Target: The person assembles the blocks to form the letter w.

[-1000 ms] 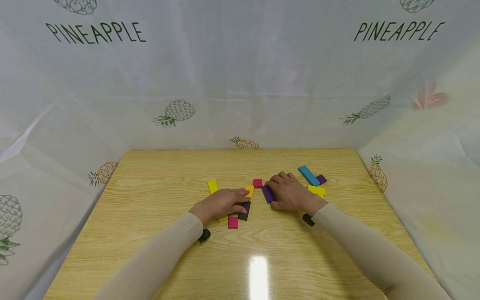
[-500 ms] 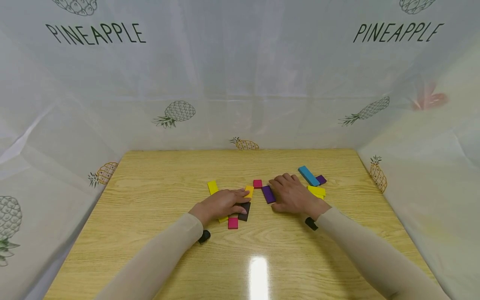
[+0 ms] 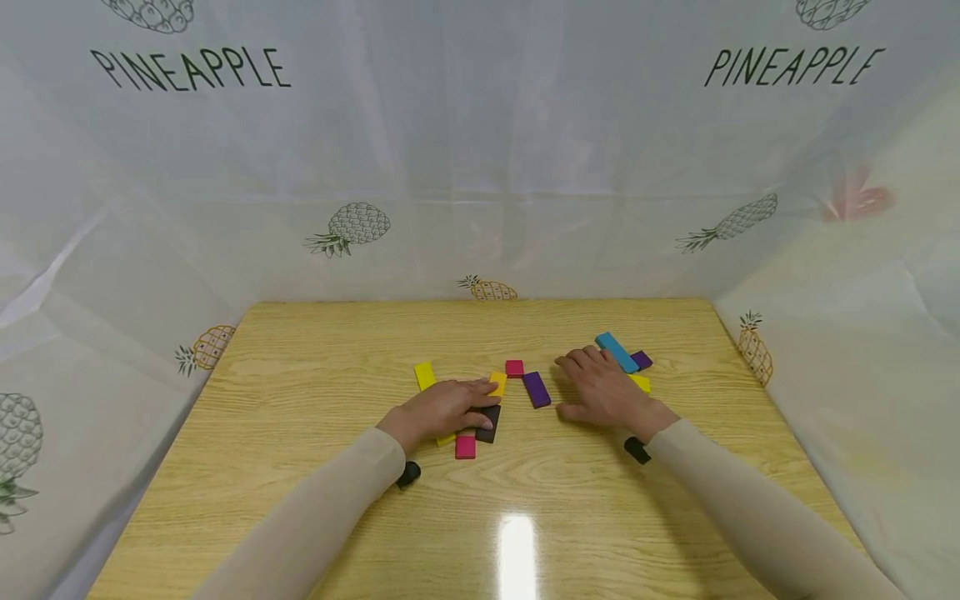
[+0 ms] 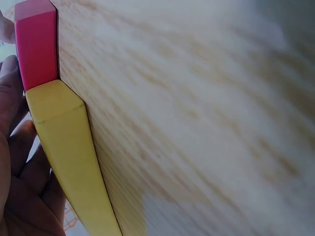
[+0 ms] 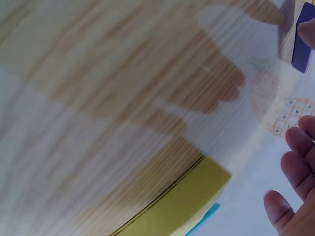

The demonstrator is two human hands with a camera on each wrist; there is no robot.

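Note:
My left hand [image 3: 442,407] lies over the left group of flat blocks, fingers extended across an orange block [image 3: 498,383] and a black block [image 3: 489,423]. Under that hand runs a long yellow block [image 3: 425,375], partly hidden, with a pink block [image 3: 465,447] touching its near end. To the right of the orange block sit another pink block [image 3: 514,368] and a purple block [image 3: 536,389]. My right hand [image 3: 607,390] hovers with spread, relaxed fingers to the right of the purple block, holding nothing. In the right wrist view its fingers [image 5: 298,172] show apart from the yellow block [image 5: 182,196].
At the right lie a blue block [image 3: 617,352], a small purple block [image 3: 641,360] and yellow pieces [image 3: 640,382] partly behind the right hand. A wooden table [image 3: 337,333] bears everything, with a pineapple-print curtain [image 3: 480,167] around its back and sides.
My right hand has let go of the purple block and moved right, away from it, now covering part of the yellow pieces. The left hand and the blocks under it have stayed in place.

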